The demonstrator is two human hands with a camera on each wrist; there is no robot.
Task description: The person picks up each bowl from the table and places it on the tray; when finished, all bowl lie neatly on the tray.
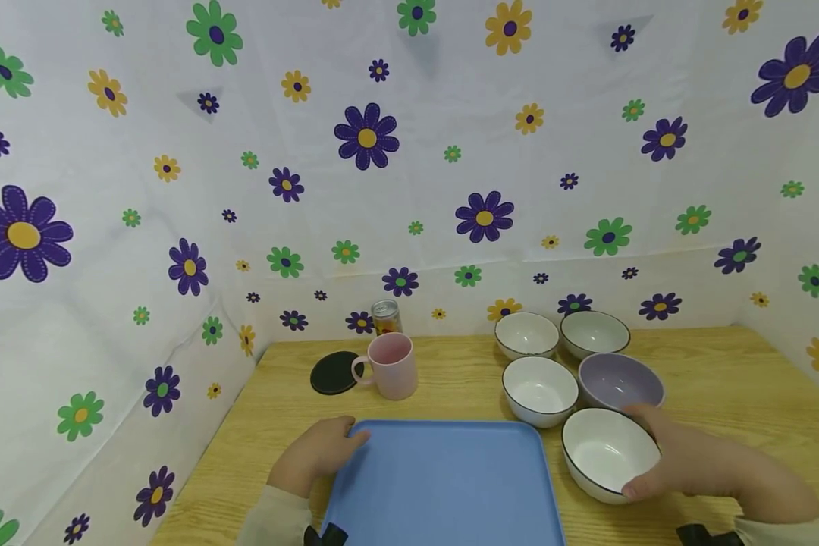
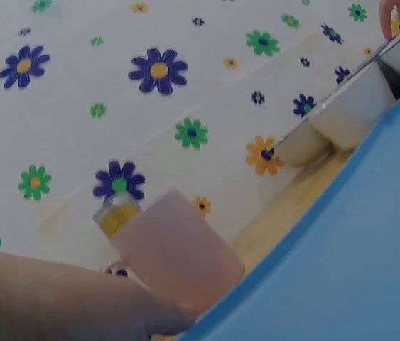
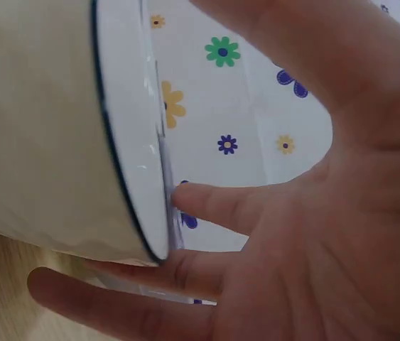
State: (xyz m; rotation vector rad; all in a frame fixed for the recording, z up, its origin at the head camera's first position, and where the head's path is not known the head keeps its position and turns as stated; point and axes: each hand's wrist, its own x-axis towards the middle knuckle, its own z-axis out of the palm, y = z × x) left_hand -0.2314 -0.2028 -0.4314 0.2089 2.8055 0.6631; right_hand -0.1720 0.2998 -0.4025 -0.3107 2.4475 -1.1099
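Bench (image 1: 730, 387): yellowish wood-grain top. Its far and left edges run up to a white cloth (image 1: 423, 189) printed with purple, green and yellow flowers; creases show in the cloth.

Tray (image 1: 444, 485): blue, matt-looking, flat, with a low raised rim and rounded far corners. It lies at the near middle of the bench.

Left hand (image 1: 322, 449): open, at the tray's far left corner, fingers by the rim and thumb extended over the edge.

Right hand (image 1: 696, 461): open, fingers extended and spread about the right side of the near white bowl (image 1: 607, 451). The thumb is at the near rim; how firm any contact is cannot be told. The bowl is round, glossy inside and dark-rimmed, and stands upright just right of the tray.

Behind it, grouped closely, stand a glossy lavender bowl (image 1: 617, 379), a middle white bowl (image 1: 539, 385) just beside the tray's far right corner, a back white bowl (image 1: 525, 334) and a pale greyish bowl (image 1: 595, 332).

Beyond the tray: a pink straight-sided mug (image 1: 396, 373), handle to the left, near a flat round black disc (image 1: 331, 373). Behind the mug, a metal can (image 1: 385, 315) carries a yellow and red label; its writing is too small to read.

Open room: bare wood shows between mug and bowls, and right of the lavender bowl. The gap between tray and near bowl is narrow.
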